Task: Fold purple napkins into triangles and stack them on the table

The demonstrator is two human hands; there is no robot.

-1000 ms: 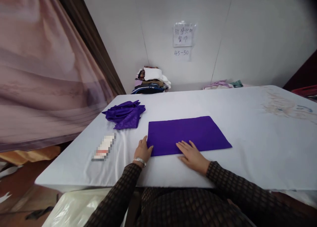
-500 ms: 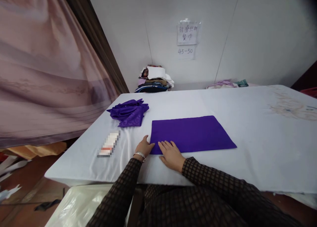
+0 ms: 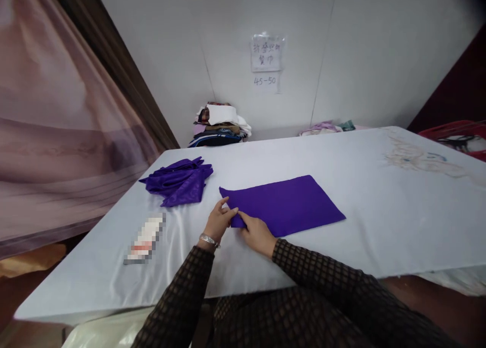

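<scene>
Curtain fabric [image 3: 72, 100], pinkish with a soft sheen, slopes down in loose folds at the far left. Beside it begins the worktop [image 3: 91, 272], covered in smooth white cloth that wrinkles lightly near its front edge. A pixelated oblong [image 3: 145, 238] lies there, blurred beyond naming, with a crumpled, glossy purple heap [image 3: 178, 182] of pointed corners just behind it. Farther back, a stack of folded garments [image 3: 220, 127] shows plaid, white and dark layers.

The left hand [image 3: 218, 224], wearing a shiny bracelet [image 3: 210, 240], touches the left end of the purple cloth [image 3: 288, 206]; thumb and forefinger show apart, but whether this grip pinches the fabric I cannot tell. Right beside it, the right hand [image 3: 260, 235] rests at the same near-left corner, its thumb hidden, so its grip cannot be told either. From both hands the cloth stretches away rightward, a flat, matte four-sided piece, its left edge curling up slightly.

At the right, beige embroidery [image 3: 417, 159] trails across the white covering.
</scene>
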